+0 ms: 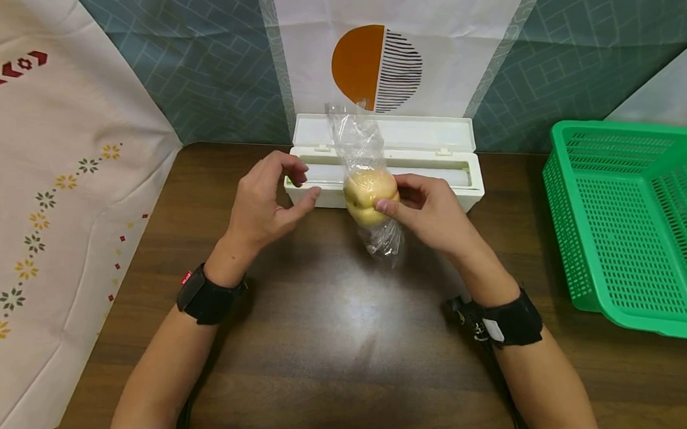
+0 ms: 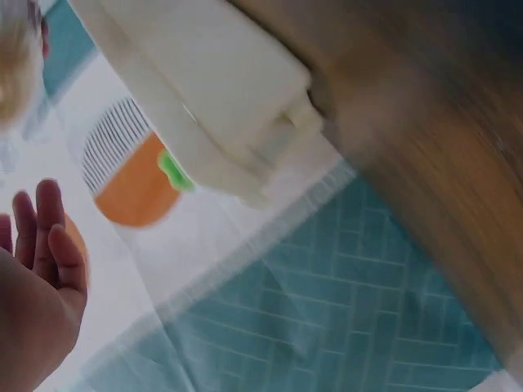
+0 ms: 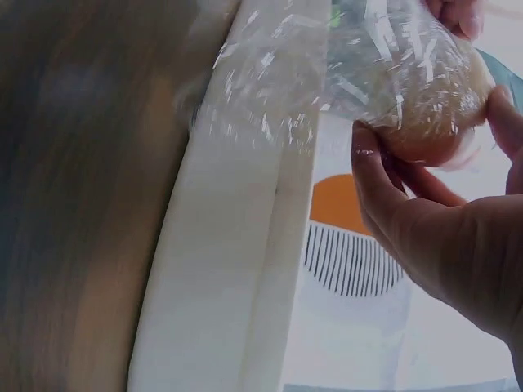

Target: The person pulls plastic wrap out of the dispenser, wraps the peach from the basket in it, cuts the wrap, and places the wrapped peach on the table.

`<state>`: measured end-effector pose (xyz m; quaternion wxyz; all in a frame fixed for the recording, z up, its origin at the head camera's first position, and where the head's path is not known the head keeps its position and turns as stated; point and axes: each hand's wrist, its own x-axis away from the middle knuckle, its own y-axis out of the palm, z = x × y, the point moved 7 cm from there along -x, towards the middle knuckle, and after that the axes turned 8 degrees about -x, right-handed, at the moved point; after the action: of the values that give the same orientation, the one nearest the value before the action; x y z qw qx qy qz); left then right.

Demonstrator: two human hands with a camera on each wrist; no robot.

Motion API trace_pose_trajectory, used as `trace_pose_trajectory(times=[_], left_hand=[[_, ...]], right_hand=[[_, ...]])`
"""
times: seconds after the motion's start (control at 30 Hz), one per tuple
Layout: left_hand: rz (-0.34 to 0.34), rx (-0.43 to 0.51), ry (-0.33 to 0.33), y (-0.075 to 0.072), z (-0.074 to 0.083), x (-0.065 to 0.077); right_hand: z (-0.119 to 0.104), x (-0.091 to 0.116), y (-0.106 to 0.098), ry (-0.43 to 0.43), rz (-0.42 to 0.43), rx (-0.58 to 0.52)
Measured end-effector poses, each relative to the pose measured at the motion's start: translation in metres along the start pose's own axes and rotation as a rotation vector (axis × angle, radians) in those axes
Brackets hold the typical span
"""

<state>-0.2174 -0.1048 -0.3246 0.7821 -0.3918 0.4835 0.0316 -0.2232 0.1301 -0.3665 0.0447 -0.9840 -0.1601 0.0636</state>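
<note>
A round yellow fruit (image 1: 370,193), wrapped in clear cling film (image 1: 355,136), is held up before the white film dispenser (image 1: 382,154). Loose film sticks out above and below the fruit. My right hand (image 1: 435,210) grips the fruit from its right side, thumb in front; the right wrist view shows the fingers on the wrapped fruit (image 3: 433,135). To the left of it, my left hand (image 1: 267,200) is apart from the fruit, thumb and fingers spread with nothing between them. The dispenser's lid (image 1: 431,134) is raised, showing the white roll (image 1: 434,176) inside.
A green plastic basket (image 1: 591,256) stands at the right on the dark wooden table (image 1: 345,385). Behind the dispenser hangs a patterned cloth (image 1: 200,55). A white flowered cloth (image 1: 59,236) borders the table on the left.
</note>
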Motion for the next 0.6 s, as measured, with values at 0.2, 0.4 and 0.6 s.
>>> trace_pose_trajectory(times=[0.2, 0.4, 0.6], left_hand=[[-0.087, 0.048, 0.17, 0.011, 0.032, -0.003], [-0.126, 0.108, 0.23, 0.018, 0.052, -0.005], [-0.136, 0.115, 0.206, 0.023, 0.058, -0.001]], right_hand=[[0.003, 0.001, -0.001, 0.051, 0.011, -0.13], [0.001, 0.003, 0.003, 0.065, 0.012, -0.161], [-0.003, 0.006, 0.011, 0.077, 0.028, -0.176]])
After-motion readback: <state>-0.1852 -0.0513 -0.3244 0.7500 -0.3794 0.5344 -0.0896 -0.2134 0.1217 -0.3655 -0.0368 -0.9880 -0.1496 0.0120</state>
